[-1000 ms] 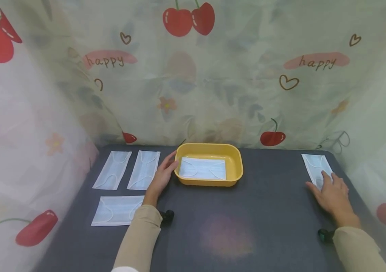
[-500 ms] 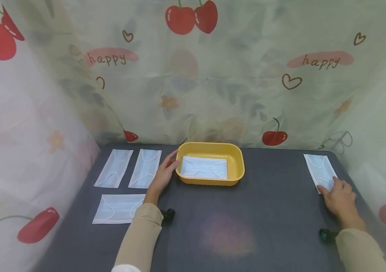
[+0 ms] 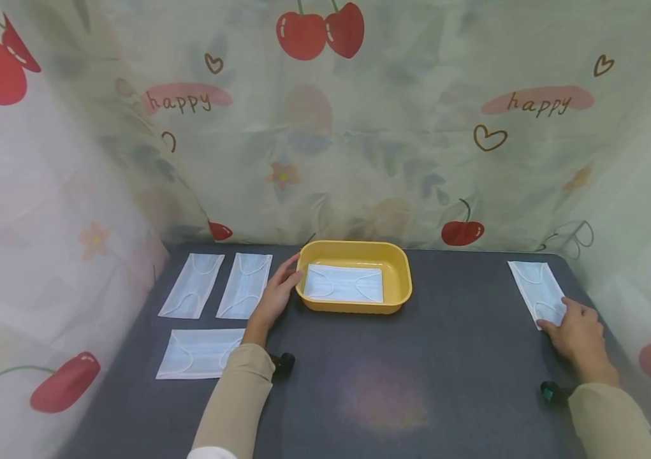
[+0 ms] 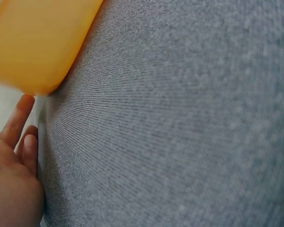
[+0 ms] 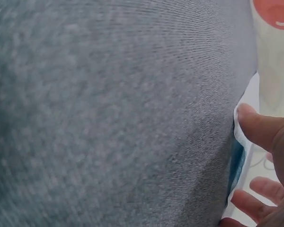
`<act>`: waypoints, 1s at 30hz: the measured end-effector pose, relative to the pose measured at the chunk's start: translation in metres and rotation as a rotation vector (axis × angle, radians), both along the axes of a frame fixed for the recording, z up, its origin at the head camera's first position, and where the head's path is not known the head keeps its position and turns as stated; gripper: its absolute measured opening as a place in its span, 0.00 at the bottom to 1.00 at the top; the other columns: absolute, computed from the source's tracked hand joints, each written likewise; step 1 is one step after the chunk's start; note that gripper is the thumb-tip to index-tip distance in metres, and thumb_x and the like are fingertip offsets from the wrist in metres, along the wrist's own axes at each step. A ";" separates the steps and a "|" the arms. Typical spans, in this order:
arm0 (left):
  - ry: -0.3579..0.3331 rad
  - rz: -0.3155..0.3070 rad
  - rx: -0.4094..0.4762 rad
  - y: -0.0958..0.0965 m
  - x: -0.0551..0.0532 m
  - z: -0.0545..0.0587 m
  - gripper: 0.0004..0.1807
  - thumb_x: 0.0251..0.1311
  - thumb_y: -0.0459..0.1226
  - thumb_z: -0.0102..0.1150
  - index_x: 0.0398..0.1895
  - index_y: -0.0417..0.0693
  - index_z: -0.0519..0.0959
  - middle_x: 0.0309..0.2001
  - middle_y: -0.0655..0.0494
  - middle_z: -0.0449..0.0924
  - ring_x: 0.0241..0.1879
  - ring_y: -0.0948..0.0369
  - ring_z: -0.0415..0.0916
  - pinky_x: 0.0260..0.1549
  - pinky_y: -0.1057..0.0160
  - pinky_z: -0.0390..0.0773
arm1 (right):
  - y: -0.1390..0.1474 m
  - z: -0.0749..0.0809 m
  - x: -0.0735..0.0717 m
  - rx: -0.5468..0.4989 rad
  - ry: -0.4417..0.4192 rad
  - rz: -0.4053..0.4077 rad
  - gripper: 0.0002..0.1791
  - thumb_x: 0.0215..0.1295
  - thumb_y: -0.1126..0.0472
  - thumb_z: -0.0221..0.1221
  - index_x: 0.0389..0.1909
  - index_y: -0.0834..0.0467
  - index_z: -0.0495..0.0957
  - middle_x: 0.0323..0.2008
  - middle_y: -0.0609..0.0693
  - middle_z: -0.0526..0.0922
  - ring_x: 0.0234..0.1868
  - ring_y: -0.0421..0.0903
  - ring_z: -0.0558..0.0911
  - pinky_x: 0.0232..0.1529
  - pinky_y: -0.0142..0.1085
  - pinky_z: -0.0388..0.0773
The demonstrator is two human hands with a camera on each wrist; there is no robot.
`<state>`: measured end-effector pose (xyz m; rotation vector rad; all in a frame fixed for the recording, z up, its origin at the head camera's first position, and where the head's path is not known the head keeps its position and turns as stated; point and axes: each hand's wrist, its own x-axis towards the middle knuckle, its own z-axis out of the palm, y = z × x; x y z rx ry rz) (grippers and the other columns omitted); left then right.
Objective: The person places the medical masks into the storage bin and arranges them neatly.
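Observation:
On the right of the table in the head view lies a pale blue face mask (image 3: 539, 290) with white ear loops. My right hand (image 3: 580, 335) holds its near end, thumb on the left edge and fingers on the right edge. The right wrist view shows the mask (image 5: 241, 137) bowed up off the cloth between thumb and fingers. My left hand (image 3: 273, 296) rests against the left end of a yellow plastic basin (image 3: 354, 308), its fingers fairly straight; the left wrist view shows a fingertip at the basin wall (image 4: 38, 47). Another mask (image 3: 343, 284) lies flat inside the basin.
Two masks (image 3: 192, 285) (image 3: 244, 285) lie lengthwise at the back left. A third mask (image 3: 199, 354) lies crosswise nearer, partly under the left forearm. A dark grey cloth covers the table (image 3: 446, 357). Patterned curtains (image 3: 382, 127) enclose the back and sides.
My right hand has shifted slightly right and drawn its thumb and fingers in on the near end of the right mask. The left hand and basin have stayed in place.

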<state>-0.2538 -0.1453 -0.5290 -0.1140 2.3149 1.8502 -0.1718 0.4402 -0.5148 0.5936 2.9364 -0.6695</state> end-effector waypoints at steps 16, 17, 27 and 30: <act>-0.001 0.001 0.002 0.000 0.000 -0.001 0.27 0.74 0.56 0.52 0.74 0.80 0.64 0.70 0.50 0.71 0.74 0.50 0.65 0.76 0.40 0.57 | 0.006 0.007 0.000 -0.020 -0.044 0.028 0.46 0.71 0.41 0.55 0.73 0.71 0.52 0.66 0.85 0.55 0.59 0.88 0.59 0.50 0.77 0.59; -0.003 0.004 0.006 0.000 0.000 -0.001 0.26 0.73 0.56 0.52 0.73 0.81 0.64 0.70 0.51 0.72 0.73 0.50 0.65 0.76 0.41 0.57 | 0.005 0.007 0.000 -0.026 -0.051 0.015 0.45 0.71 0.43 0.55 0.73 0.72 0.51 0.66 0.85 0.54 0.59 0.88 0.58 0.51 0.76 0.59; -0.001 0.005 -0.002 0.000 0.000 0.000 0.26 0.73 0.56 0.52 0.73 0.81 0.64 0.70 0.51 0.72 0.73 0.50 0.65 0.76 0.41 0.57 | -0.002 0.012 0.002 -0.073 -0.064 -0.074 0.48 0.63 0.52 0.64 0.74 0.71 0.51 0.68 0.84 0.52 0.64 0.87 0.55 0.58 0.74 0.56; -0.002 0.008 -0.004 0.001 0.000 0.000 0.26 0.73 0.56 0.52 0.73 0.81 0.64 0.69 0.51 0.72 0.73 0.50 0.66 0.76 0.41 0.58 | -0.003 0.013 0.002 -0.063 -0.057 -0.088 0.50 0.61 0.52 0.66 0.73 0.71 0.51 0.68 0.83 0.54 0.63 0.88 0.56 0.58 0.74 0.57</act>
